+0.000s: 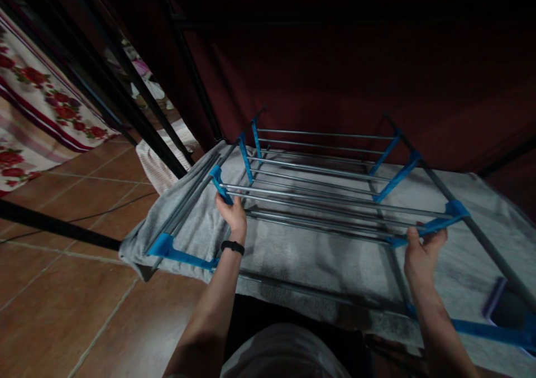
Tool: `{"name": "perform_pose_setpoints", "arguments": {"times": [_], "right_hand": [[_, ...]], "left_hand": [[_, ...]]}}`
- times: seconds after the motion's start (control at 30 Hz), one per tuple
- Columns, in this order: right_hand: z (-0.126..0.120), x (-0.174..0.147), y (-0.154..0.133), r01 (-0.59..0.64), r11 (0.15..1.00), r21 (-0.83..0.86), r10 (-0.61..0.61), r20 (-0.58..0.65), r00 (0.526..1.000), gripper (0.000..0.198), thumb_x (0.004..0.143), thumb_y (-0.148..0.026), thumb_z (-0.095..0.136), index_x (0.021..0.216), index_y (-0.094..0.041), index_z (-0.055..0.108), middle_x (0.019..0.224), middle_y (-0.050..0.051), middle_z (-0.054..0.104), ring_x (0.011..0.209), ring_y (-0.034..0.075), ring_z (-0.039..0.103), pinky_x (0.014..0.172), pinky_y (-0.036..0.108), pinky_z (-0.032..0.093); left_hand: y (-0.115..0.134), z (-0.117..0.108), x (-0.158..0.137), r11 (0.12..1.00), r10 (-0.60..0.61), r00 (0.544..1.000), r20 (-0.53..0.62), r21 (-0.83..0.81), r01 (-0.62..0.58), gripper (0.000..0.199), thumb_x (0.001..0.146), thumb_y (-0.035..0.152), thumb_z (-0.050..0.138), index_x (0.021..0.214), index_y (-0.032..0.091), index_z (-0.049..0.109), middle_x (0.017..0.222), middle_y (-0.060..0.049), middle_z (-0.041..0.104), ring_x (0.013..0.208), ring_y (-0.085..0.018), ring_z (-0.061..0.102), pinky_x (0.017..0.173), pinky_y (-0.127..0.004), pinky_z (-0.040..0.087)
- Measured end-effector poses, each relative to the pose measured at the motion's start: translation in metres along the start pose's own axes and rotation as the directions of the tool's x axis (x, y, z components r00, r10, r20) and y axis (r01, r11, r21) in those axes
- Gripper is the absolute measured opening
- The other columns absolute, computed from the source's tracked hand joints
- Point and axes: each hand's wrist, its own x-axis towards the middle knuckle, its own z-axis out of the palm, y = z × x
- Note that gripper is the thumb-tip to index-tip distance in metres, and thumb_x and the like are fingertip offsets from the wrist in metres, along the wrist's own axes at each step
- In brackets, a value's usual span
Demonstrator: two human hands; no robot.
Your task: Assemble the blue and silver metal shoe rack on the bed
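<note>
A tubular shoe rack (318, 199) of grey metal rods and blue plastic brackets lies across a grey blanket. My left hand (232, 213), with a black band at the wrist, is closed around a left blue bracket (218, 181) of one shelf. Over on the opposite side, my right hand (422, 252) grips the matching right blue bracket (439, 220), thumb on top and fingers behind it. Parallel rods run between my two hands. Another blue bracket (182, 255) sits at the near left corner. The fingertips are partly hidden behind the brackets.
The grey blanket (293, 261) covers a raised surface edged by black metal posts (138, 93). A dark red wall (335, 82) stands behind. At right lies a dark flat object with a purple edge (494, 297). Floral fabric (54, 96) hangs left above the tiled floor (84, 199).
</note>
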Motion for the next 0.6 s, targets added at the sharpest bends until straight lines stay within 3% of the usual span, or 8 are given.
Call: {"name": "perform_pose_setpoints", "arguments": {"times": [0.27, 0.6], "right_hand": [[0.003, -0.001, -0.011, -0.087, 0.995, 0.041, 0.087, -0.002, 0.996, 0.065, 0.070, -0.028, 0.070, 0.128, -0.027, 0.041, 0.121, 0.007, 0.051, 0.112, 0.020, 0.052, 0.104, 0.038, 0.038], [0.003, 0.002, 0.006, -0.067, 0.993, 0.093, 0.069, -0.017, 0.998, 0.071, 0.070, -0.032, 0.071, 0.134, -0.027, 0.041, 0.127, 0.007, 0.053, 0.120, 0.020, 0.053, 0.109, 0.040, 0.037]], "left_hand": [[0.004, 0.001, -0.001, 0.999, -0.032, 0.999, -0.036, 0.032, 0.033, 0.050, 0.077, 0.015, 0.068, 0.125, 0.012, 0.055, 0.126, -0.015, 0.060, 0.123, -0.028, 0.055, 0.112, -0.041, 0.039], [0.007, 0.003, -0.005, 0.999, -0.018, 0.999, -0.043, 0.029, 0.019, 0.063, 0.074, 0.016, 0.073, 0.132, 0.013, 0.049, 0.133, -0.016, 0.055, 0.128, -0.027, 0.050, 0.116, -0.039, 0.034]]}}
